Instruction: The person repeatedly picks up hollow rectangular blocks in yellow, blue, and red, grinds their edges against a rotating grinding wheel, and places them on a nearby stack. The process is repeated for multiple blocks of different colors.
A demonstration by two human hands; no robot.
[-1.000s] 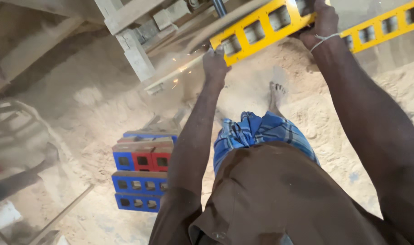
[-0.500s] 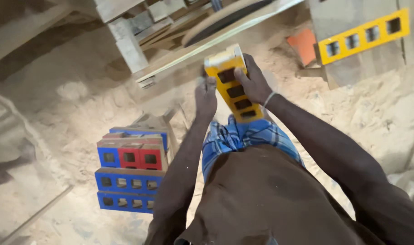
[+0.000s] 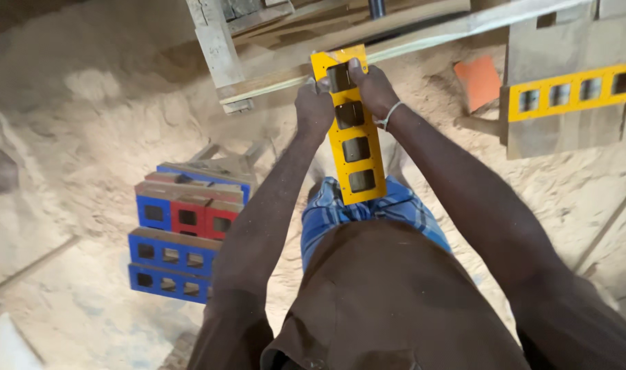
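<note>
yellow metal mould plate [image 3: 351,130] with four square holes held upright, left hand [image 3: 314,106] and right hand [image 3: 371,85] both clenched on its top end; bottom hangs free, could swing into legs.

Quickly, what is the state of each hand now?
Left hand: closed on the left edge of the yellow mould frame.
Right hand: closed on the same frame, near its top.

Sandy block-making yard: stacked moulds [image 3: 183,240], sand floor [image 3: 87,137].
</note>
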